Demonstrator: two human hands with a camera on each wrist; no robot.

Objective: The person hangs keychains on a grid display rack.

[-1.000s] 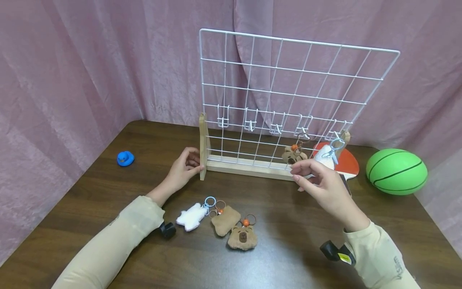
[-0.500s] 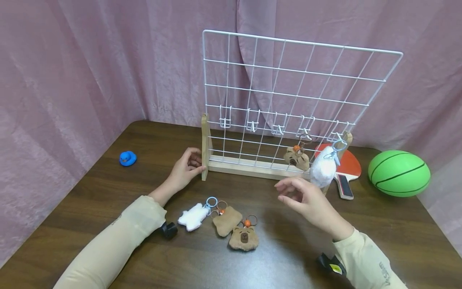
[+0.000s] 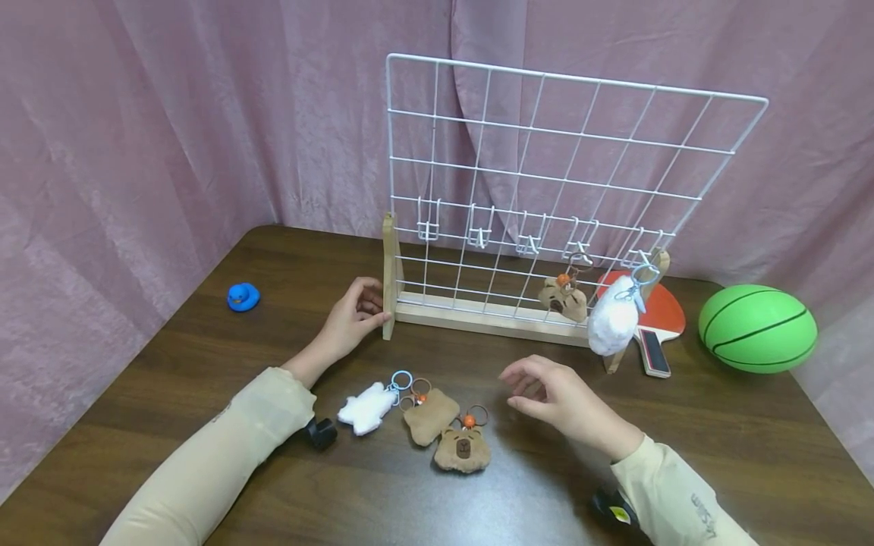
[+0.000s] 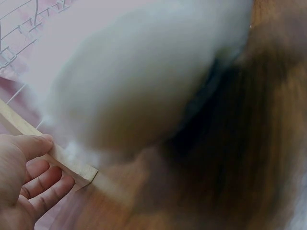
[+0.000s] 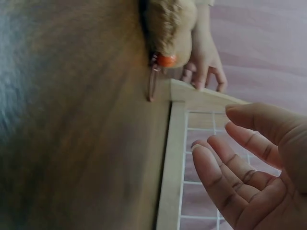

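Note:
A white wire grid display rack (image 3: 471,168) stands on wooden feet. My left hand (image 3: 350,318) grips its left wooden upright (image 4: 67,162), thumb on the near edge. My right hand (image 3: 558,398) hovers with loosely bent fingers over the table, holding nothing; in the right wrist view its fingers (image 5: 211,167) are apart from the thumb. Between the hands lie a white plush keychain (image 3: 369,409), a brown one lying face down (image 3: 432,417) and a capybara-face plush keychain (image 3: 463,450). From the rack's right hooks hang a capybara keychain (image 3: 564,299) and a white plush keychain (image 3: 613,317).
Several white hooks (image 3: 480,236) line the grid. Behind its right end lies a red table tennis paddle (image 3: 661,309), with a green ball (image 3: 758,328) farther right. A blue rubber duck (image 3: 243,296) sits at the left. Pink curtains (image 3: 328,114) close off the back.
My right hand has drawn back from the hanging white plush keychain, moving left and toward me over the table. The left hand stays on the rack's upright.

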